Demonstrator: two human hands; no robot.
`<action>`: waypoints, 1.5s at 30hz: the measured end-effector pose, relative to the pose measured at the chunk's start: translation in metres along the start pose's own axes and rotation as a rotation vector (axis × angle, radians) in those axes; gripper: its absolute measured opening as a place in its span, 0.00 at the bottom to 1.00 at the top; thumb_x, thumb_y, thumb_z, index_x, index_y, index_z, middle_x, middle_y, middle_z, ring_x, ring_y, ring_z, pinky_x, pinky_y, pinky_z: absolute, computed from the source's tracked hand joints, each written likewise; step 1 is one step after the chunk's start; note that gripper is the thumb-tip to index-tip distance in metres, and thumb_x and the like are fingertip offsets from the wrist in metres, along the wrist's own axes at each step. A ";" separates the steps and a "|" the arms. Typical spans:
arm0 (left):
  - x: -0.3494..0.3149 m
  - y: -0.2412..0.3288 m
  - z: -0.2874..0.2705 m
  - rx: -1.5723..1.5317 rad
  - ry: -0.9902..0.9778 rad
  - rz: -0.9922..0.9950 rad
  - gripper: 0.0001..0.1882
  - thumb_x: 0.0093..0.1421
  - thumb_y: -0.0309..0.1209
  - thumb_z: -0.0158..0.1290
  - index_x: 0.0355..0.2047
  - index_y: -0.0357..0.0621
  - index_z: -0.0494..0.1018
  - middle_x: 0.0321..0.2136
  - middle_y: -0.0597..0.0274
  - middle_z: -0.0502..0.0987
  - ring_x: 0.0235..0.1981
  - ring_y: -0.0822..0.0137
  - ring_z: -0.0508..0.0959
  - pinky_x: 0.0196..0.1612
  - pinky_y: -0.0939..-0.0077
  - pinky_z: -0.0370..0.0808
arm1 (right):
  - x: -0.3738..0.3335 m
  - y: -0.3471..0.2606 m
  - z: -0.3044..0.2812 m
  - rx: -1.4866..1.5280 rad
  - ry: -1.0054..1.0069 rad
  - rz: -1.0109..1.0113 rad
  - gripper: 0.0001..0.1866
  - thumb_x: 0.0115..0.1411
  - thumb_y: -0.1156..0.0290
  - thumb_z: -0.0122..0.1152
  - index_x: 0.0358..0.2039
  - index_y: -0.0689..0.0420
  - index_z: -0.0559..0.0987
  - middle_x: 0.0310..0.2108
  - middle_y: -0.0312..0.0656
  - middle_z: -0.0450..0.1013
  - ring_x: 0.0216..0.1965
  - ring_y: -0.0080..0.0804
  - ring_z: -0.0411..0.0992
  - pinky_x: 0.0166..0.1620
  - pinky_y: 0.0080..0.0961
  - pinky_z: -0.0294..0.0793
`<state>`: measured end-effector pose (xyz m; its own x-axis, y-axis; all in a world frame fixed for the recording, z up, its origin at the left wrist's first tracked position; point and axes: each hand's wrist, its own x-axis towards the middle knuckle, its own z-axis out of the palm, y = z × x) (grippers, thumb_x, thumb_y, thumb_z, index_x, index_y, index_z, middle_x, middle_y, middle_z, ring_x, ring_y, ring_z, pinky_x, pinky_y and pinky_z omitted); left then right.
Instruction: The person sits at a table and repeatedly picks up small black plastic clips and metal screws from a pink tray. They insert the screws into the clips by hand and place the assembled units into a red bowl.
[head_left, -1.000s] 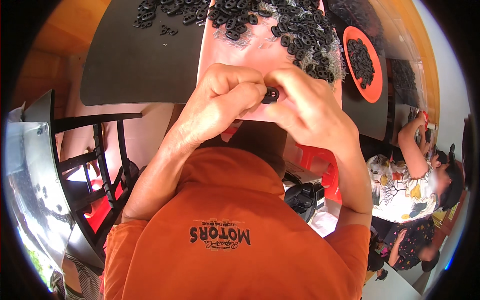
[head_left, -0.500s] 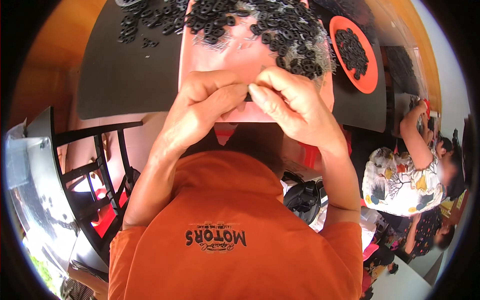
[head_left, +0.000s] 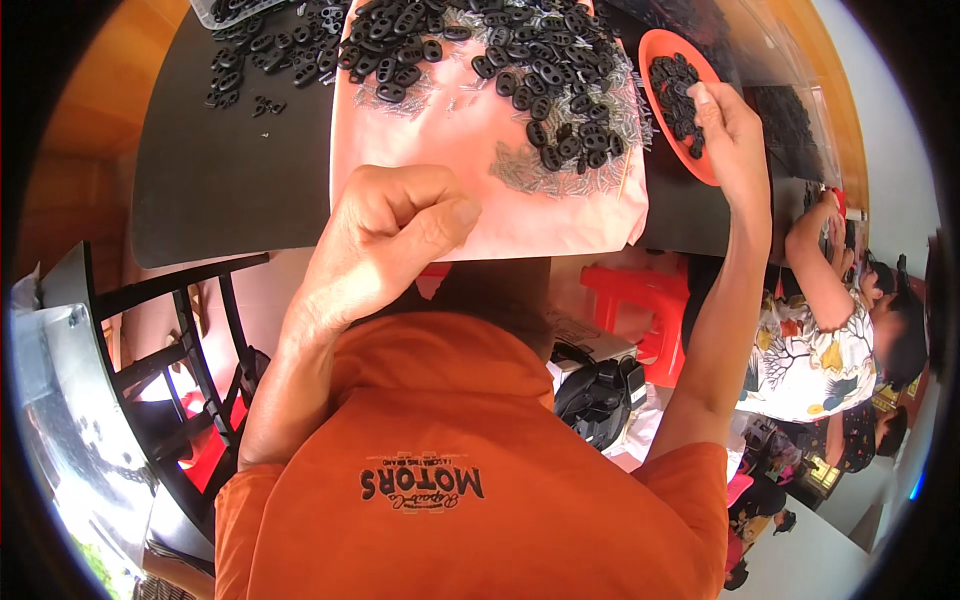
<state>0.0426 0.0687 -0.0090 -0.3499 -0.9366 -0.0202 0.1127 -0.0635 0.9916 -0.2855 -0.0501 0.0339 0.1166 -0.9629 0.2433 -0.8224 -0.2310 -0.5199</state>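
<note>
If nudged, could skid off the smooth black tabletop (head_left: 220, 190) at left: loose black oval plastic pieces with two holes (head_left: 326, 62), spread near a clear plastic tray (head_left: 245, 12). Next, above the near part of a pale pink sheet (head_left: 560, 225), a bare left hand (head_left: 395, 235), curled nearly closed, thumb laid along the bent fingers; cannot tell if holding anything. Beyond it, more black pieces, heaped among short, thin, clear slivers (head_left: 520, 170) (easily lost to sight against so pale a ground). Likely trouble there: slivers clinging to skin, or swept away by a careless move. Farther right, over a shallow red-orange plastic dish (head_left: 684, 44) of oval outline holding a dark pile of similar black pieces, a bare right hand (head_left: 735, 140), thumb and fingers drawn close together at the dish; cannot tell if pinching a piece. Could tip the dish by pressing on the rim, or, if indeed pinching one, miss by letting go too soon, sending it across the tabletop.
</note>
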 end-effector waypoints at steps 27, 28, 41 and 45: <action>0.005 -0.009 -0.006 0.245 -0.031 0.159 0.12 0.56 0.24 0.49 0.16 0.34 0.67 0.12 0.63 0.67 0.14 0.76 0.62 0.17 0.76 0.58 | -0.008 -0.108 0.068 -0.234 -0.420 -0.440 0.03 0.58 0.77 0.54 0.33 0.60 0.72 0.29 0.42 0.68 0.28 0.41 0.68 0.31 0.31 0.67; 0.005 -0.009 -0.006 0.249 -0.031 0.158 0.12 0.55 0.24 0.49 0.16 0.34 0.67 0.12 0.63 0.67 0.14 0.76 0.62 0.17 0.76 0.58 | -0.008 -0.109 0.069 -0.253 -0.425 -0.446 0.03 0.58 0.76 0.54 0.33 0.60 0.72 0.29 0.42 0.67 0.27 0.41 0.68 0.31 0.31 0.67; 0.004 -0.011 -0.008 0.218 -0.018 0.173 0.11 0.56 0.24 0.49 0.17 0.34 0.67 0.12 0.63 0.66 0.14 0.75 0.63 0.17 0.76 0.58 | -0.011 -0.115 0.078 -0.332 -0.430 -0.501 0.04 0.57 0.75 0.56 0.33 0.60 0.72 0.30 0.44 0.69 0.31 0.47 0.71 0.32 0.36 0.69; 0.004 -0.011 -0.008 0.211 -0.017 0.176 0.11 0.56 0.24 0.49 0.17 0.34 0.67 0.12 0.63 0.66 0.14 0.75 0.64 0.17 0.76 0.59 | -0.004 -0.115 0.082 -0.267 -0.383 -0.486 0.08 0.57 0.76 0.56 0.38 0.57 0.73 0.30 0.43 0.69 0.31 0.46 0.72 0.32 0.35 0.70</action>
<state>0.0478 0.0625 -0.0211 -0.3579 -0.9208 0.1554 -0.0220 0.1746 0.9844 -0.1455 -0.0309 0.0256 0.6569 -0.7511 0.0652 -0.7303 -0.6555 -0.1923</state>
